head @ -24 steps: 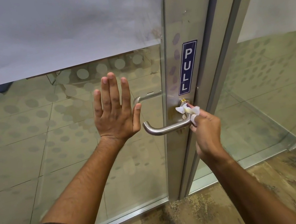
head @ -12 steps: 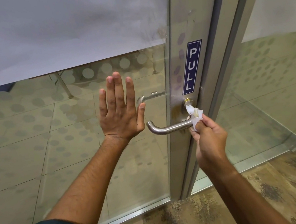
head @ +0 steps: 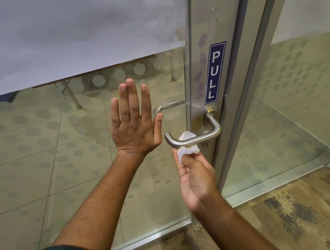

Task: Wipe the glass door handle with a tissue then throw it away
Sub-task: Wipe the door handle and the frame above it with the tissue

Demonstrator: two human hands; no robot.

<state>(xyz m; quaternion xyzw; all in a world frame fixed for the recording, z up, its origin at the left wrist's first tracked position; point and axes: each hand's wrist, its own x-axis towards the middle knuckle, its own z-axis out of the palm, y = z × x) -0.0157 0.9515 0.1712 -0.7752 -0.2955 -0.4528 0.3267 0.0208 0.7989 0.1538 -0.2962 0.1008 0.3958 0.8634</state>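
A brushed-steel lever handle [head: 206, 135] sticks out from the metal stile of the glass door [head: 58, 162]. A crumpled white tissue [head: 187, 151] wraps the lever near its free left end, showing above and below the bar. My right hand [head: 196, 175] pinches the tissue from underneath. My left hand [head: 135, 127] lies flat against the glass just left of the handle, fingers spread and pointing up, holding nothing.
A blue PULL sign [head: 215, 72] is on the stile above the handle. A second handle [head: 168, 107] shows through the glass on the far side. A fixed glass panel [head: 305, 93] stands to the right. Mottled carpet [head: 282, 225] covers the floor below.
My right hand slid the tissue left along the lever, from the pivot end by the stile to near the free end. My left hand stayed flat on the glass.
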